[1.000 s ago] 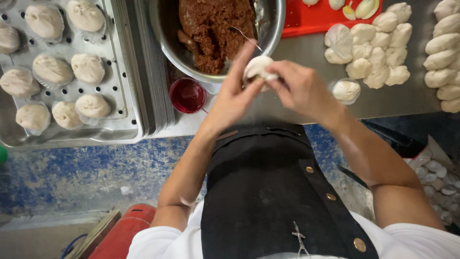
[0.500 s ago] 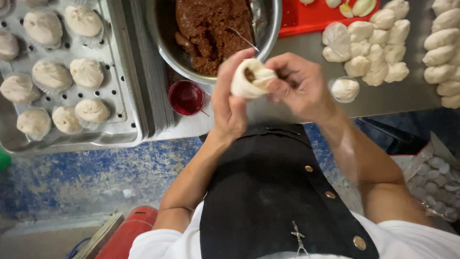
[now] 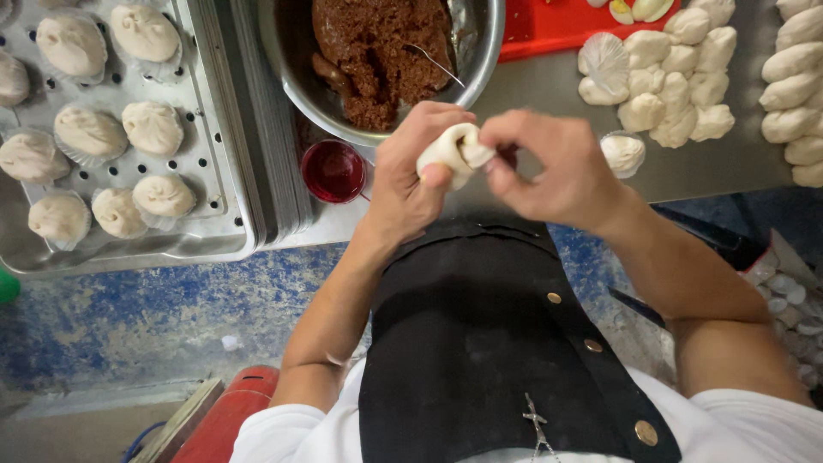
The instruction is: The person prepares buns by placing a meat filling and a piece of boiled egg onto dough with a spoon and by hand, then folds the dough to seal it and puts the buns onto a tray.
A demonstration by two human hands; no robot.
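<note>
Two hands, left hand (image 3: 411, 184) and right hand (image 3: 549, 167), fingers clamped on soft, easily torn dough bun (image 3: 454, 150); best pinched lightly at rim; filling bowl (image 3: 480, 51) just beyond fingers.

Both forearms reach forward and meet mid-scene; the left hand (image 3: 411, 176) is cupped, the right hand (image 3: 553, 167) pinches with curled fingertips.
</note>
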